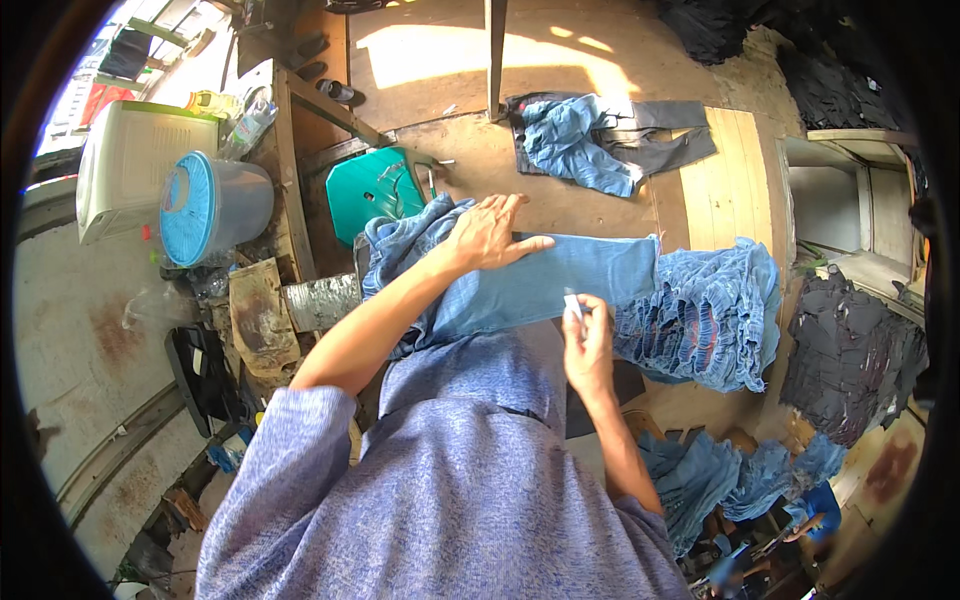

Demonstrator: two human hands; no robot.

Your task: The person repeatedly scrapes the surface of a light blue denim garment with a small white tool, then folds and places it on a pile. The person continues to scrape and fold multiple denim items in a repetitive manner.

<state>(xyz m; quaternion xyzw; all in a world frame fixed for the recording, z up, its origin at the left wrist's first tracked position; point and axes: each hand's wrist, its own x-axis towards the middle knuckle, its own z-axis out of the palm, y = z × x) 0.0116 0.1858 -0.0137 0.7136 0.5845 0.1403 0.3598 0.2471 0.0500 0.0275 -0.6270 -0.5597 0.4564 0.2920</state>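
Note:
A light blue denim trouser leg (590,262) lies stretched out across my lap, with the bunched rest of the jeans (405,245) at its left end. My left hand (488,232) rests flat on the upper edge of the denim, thumb pointing right and fingers apart. By the lower edge of the leg, my right hand (588,345) pinches a small white piece (572,303), its tip close to the cloth; its exact kind is too small to tell. Just right of the leg sits a thick stack of folded blue denim (705,315), its edges gathered in ruffles.
Ahead stand a green plastic stool (375,190) and a wooden post (495,60). Jeans (610,140) lie on the floor. At left are a blue-lidded bucket (240,208) and a cream box (150,155). Dark cloth piles (855,350) stand at right, more denim (700,480) behind my right arm.

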